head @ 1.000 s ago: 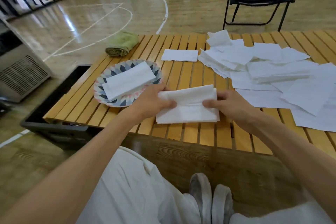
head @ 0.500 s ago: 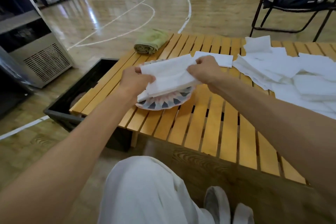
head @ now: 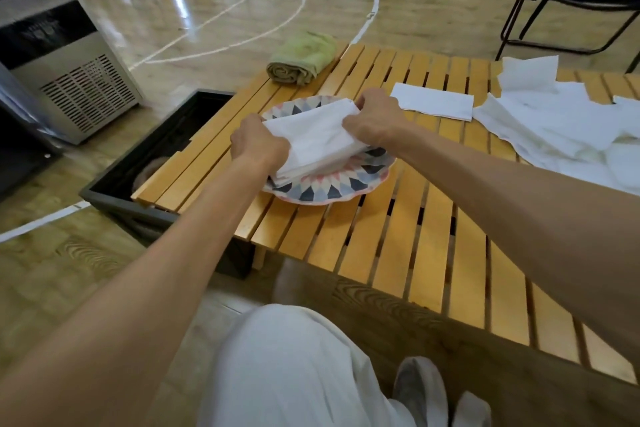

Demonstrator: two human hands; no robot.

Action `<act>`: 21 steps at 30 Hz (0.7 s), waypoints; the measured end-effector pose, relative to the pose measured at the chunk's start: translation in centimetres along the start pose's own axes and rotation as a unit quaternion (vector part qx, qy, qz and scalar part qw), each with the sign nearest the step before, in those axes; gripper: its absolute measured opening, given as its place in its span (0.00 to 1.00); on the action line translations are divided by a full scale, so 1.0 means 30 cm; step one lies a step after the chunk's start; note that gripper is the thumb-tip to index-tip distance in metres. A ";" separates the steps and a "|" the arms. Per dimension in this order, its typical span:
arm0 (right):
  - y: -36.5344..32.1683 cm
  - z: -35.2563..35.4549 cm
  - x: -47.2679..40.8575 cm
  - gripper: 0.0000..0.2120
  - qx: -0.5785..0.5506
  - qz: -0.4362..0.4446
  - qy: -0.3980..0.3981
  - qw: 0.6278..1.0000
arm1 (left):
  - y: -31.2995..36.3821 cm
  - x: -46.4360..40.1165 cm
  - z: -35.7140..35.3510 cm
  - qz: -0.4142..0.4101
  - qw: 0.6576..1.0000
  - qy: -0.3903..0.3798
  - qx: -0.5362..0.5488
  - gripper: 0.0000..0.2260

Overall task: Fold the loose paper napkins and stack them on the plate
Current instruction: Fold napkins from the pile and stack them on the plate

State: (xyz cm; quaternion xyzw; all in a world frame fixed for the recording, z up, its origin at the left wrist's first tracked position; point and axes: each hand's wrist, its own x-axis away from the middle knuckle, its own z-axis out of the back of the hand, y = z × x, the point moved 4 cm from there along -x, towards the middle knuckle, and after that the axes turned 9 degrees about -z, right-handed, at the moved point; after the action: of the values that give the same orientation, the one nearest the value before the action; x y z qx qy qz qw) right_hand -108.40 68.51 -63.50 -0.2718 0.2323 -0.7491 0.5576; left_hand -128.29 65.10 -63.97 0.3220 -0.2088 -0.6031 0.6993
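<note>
Head view: left hand (head: 258, 146) and right hand (head: 375, 121) each pinch an end of the folded napkin (head: 318, 139), its long axis running between them, directly over the plate (head: 363, 180); loose napkins (head: 554, 128) wait on the desk (head: 415, 236), nearer the right hand.

Bright, even daylight; glare streaks on floor (head: 180, 0) at 11 o'clock. Wide-angle bending at edges, slight soft blur near bottom.
</note>
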 end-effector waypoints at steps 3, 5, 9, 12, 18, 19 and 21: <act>-0.014 -0.001 0.001 0.13 -0.014 -0.001 0.007 1.000 | 0.003 0.006 -0.004 -0.001 1.000 0.007 0.015 0.21; -0.019 0.002 0.003 0.13 -0.028 -0.004 0.015 0.999 | 0.004 0.009 0.002 -0.006 0.999 0.014 0.028 0.19; -0.031 0.020 0.006 0.13 -0.061 -0.018 0.026 0.998 | 0.002 0.022 0.025 -0.024 0.996 0.023 0.085 0.16; -0.047 0.036 0.009 0.12 -0.104 -0.028 0.018 0.994 | 0.000 0.032 0.044 -0.029 0.988 0.026 0.151 0.16; -0.058 0.008 0.001 0.12 -0.132 -0.035 -0.011 0.991 | -0.024 0.020 0.058 -0.013 0.982 0.030 0.186 0.18; -0.051 -0.001 -0.001 0.12 -0.131 -0.039 -0.015 0.991 | -0.030 0.021 0.054 -0.014 0.984 0.025 0.176 0.19; -0.036 -0.018 -0.006 0.13 -0.113 -0.045 -0.017 0.992 | -0.043 0.022 0.045 -0.018 0.989 0.011 0.147 0.21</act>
State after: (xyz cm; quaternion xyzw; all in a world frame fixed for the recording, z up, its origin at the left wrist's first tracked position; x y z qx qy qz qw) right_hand -109.47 68.99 -63.21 -0.3557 0.2936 -0.7380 0.4925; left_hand -130.00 64.10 -63.99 0.4320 -0.2814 -0.5748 0.6354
